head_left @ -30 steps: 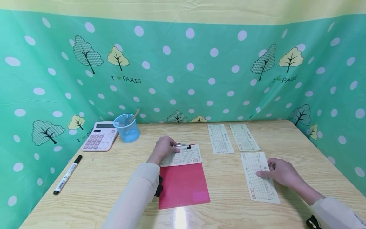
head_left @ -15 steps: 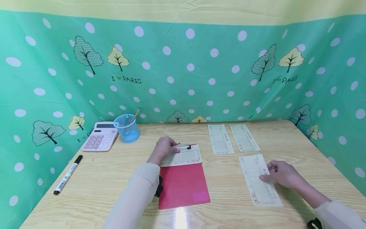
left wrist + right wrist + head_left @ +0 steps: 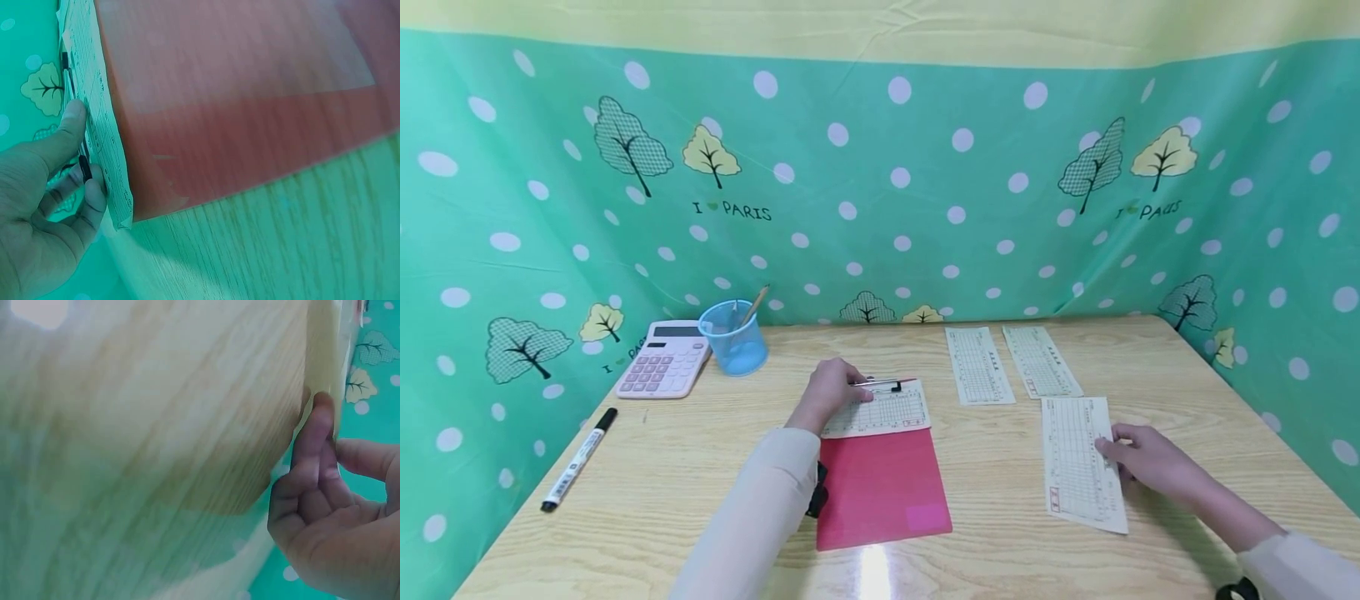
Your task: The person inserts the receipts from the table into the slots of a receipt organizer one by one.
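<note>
A red clipboard (image 3: 883, 487) lies mid-table, a printed paper form (image 3: 898, 408) across its top. My left hand (image 3: 831, 392) grips its metal clip (image 3: 880, 384), the thumb on the near side in the left wrist view, where the clip's black end (image 3: 85, 167) shows by the fingers. To the right, my right hand (image 3: 1153, 458) pinches the edge of another printed form (image 3: 1078, 467) with a red-boxed stamp. In the right wrist view, that hand's thumb and fingers (image 3: 315, 425) hold the paper (image 3: 322, 356) between them, tilted up off the wood surface.
Two more printed forms, a left one (image 3: 979, 367) and a right one (image 3: 1041, 362), lie at the back right. At the left are a pink calculator (image 3: 664, 362), a blue mesh pen cup (image 3: 737, 346) with pencils, and a black-capped marker (image 3: 578, 462). A polka-dot curtain (image 3: 880, 208) hangs behind the table.
My right hand has shifted slightly right and turned its form; the paper, flatter before, now hangs more upright and tilted in its grip. The left hand and clipboard stay put.
</note>
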